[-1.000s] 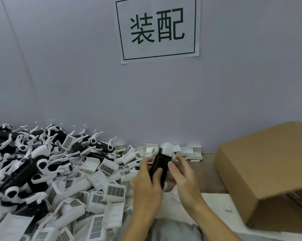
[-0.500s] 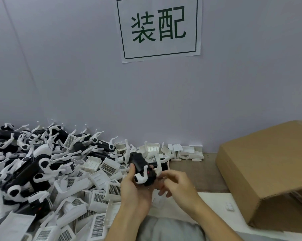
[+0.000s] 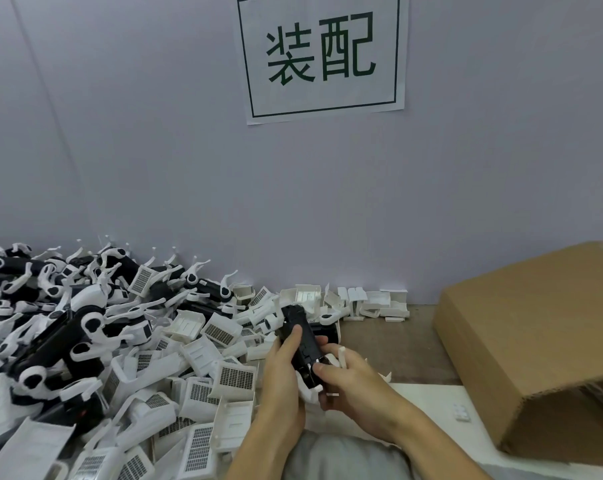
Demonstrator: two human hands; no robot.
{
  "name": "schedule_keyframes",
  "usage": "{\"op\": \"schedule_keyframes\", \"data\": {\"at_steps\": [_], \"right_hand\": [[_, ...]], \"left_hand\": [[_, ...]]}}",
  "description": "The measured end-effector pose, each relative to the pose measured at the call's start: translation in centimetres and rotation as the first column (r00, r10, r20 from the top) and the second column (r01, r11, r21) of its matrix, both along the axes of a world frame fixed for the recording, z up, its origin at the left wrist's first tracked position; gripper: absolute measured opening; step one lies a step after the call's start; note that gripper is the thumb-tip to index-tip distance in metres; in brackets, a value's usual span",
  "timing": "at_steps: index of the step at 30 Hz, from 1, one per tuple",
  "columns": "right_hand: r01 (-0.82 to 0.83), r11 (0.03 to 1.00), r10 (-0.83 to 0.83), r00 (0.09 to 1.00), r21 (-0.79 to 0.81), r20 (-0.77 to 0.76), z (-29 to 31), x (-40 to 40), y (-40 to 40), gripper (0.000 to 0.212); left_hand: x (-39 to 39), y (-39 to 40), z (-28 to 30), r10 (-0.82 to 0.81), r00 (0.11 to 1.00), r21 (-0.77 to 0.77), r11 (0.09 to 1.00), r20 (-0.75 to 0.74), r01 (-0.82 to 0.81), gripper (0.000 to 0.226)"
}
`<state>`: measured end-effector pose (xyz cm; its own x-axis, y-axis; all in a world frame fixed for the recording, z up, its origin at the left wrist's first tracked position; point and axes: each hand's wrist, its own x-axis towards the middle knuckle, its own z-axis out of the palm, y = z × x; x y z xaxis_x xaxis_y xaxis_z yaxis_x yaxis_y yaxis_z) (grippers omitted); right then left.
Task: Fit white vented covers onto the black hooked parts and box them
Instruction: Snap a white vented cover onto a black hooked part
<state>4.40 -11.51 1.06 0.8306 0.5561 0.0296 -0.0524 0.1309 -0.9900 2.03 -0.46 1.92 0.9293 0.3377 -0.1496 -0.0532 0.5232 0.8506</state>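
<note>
A black hooked part (image 3: 303,341) is held between both hands over the table's near middle, its long black face toward me. My left hand (image 3: 282,382) grips it from the left with the thumb across its top. My right hand (image 3: 355,379) pinches its lower end, where bits of white plastic show between the fingers. A big heap of black hooked parts (image 3: 50,327) fills the left. Loose white vented covers (image 3: 236,379) lie in front of and around it.
A brown cardboard box (image 3: 535,341) lies tipped on the right, its opening facing the near right. More white covers (image 3: 379,303) line the foot of the wall. A small white piece (image 3: 461,411) lies on the white sheet near the box.
The black part has turned in my hands from lying crosswise with its white hook showing to lengthwise, black face up. My right hand closed onto its lower end.
</note>
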Motion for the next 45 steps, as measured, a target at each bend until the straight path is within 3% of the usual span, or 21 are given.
{"op": "schedule_keyframes", "data": {"at_steps": [5, 8, 14, 21, 24, 28, 33, 38, 42, 45], "right_hand": [[-0.034, 0.998, 0.036, 0.999, -0.051, 0.039, -0.1, 0.0, 0.0, 0.019], [-0.059, 0.998, 0.059, 0.998, -0.025, 0.028, 0.1, -0.2, 0.1, 0.028], [0.041, 0.995, -0.036, 0.997, -0.089, 0.065, -0.2, 0.4, -0.2, 0.032], [0.021, 0.999, -0.019, 0.999, 0.049, -0.049, -0.3, 0.6, -0.1, 0.028], [-0.031, 0.998, 0.035, 0.998, 0.062, -0.054, -0.2, 0.6, -0.2, 0.033], [-0.065, 0.997, 0.065, 0.998, -0.035, 0.013, -0.4, 0.2, 0.1, 0.048], [0.002, 0.999, -0.002, 1.000, -0.053, 0.009, -0.4, 0.5, -0.1, 0.034], [-0.001, 1.000, 0.000, 1.000, -0.024, -0.026, -0.1, 0.3, -0.3, 0.020], [-0.132, 0.989, 0.137, 0.988, -0.070, 0.072, 0.7, 0.3, -1.1, 0.029], [-0.002, 0.972, 0.067, 0.960, -0.235, 0.272, 1.3, 0.9, -1.8, 0.035]], "left_hand": [[0.0, 0.6, -0.4, -0.043, 0.999, -0.099, 0.994, -0.005, 0.043, 0.054], [0.1, 0.7, -0.5, -0.027, 0.999, -0.136, 0.990, 0.019, 0.030, 0.047], [-0.2, -0.1, -0.2, 0.031, 0.990, 0.057, 0.998, 0.140, -0.039, 0.029], [-0.5, -0.4, 0.1, 0.042, 0.988, 0.167, 0.984, 0.151, -0.068, 0.026], [-0.5, -0.4, 0.2, 0.068, 0.988, 0.101, 0.991, 0.135, -0.082, 0.028], [-0.3, 0.2, 0.0, 0.063, 0.998, -0.039, 0.997, 0.031, -0.062, 0.043], [0.0, -0.1, -0.1, 0.090, 0.991, 0.103, 0.990, 0.104, -0.100, 0.029], [0.2, -0.3, -0.2, 0.100, 0.989, 0.182, 0.976, 0.109, -0.119, 0.036], [0.3, 0.0, -0.2, 0.136, 0.990, -0.013, 0.991, 0.040, -0.136, 0.060], [0.4, 0.5, -0.4, 0.152, 0.987, -0.203, 0.969, 0.056, -0.137, 0.063]]}}
